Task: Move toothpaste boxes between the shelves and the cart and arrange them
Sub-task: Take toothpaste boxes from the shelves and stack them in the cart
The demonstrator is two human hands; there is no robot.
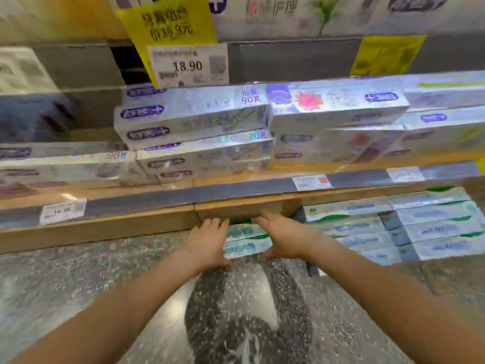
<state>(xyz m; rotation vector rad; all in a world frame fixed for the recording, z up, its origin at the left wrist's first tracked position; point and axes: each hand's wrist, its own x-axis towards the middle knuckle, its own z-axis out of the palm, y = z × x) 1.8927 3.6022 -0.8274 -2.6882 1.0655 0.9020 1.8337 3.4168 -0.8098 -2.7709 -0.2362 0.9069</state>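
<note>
A person's two bare arms reach forward and down toward a store shelf, both hands clasping a small stack of green-and-white toothpaste boxes (245, 239) just below the wooden front edge of the middle shelf (105, 227). The boxes lie flat, one on another, their long axis running left to right along the shelf front, printed faces turned toward the camera; motion blur hides the lettering. The left hand (207, 245) presses against the stack's left end, fingers fairly straight and pointing away under the shelf edge, thumb low at the near corner. The right hand (280, 237) holds the right end, fingers extended over the top toward the shelf edge, thumb tucked beneath the lowest box. Just beside the right hand, more green-and-white boxes (420, 224) lie in rows on the lower level, long axes also left to right. Above, on the middle shelf, silver boxes with blue logos (191, 122) are stacked lengthwise along the shelf, well apart from the hands. A yellow price sign (168, 24) and a white tag reading 18.90 (187, 65) hang from the upper shelf edge. Speckled flooring (78, 271) shows below the arms.
</note>
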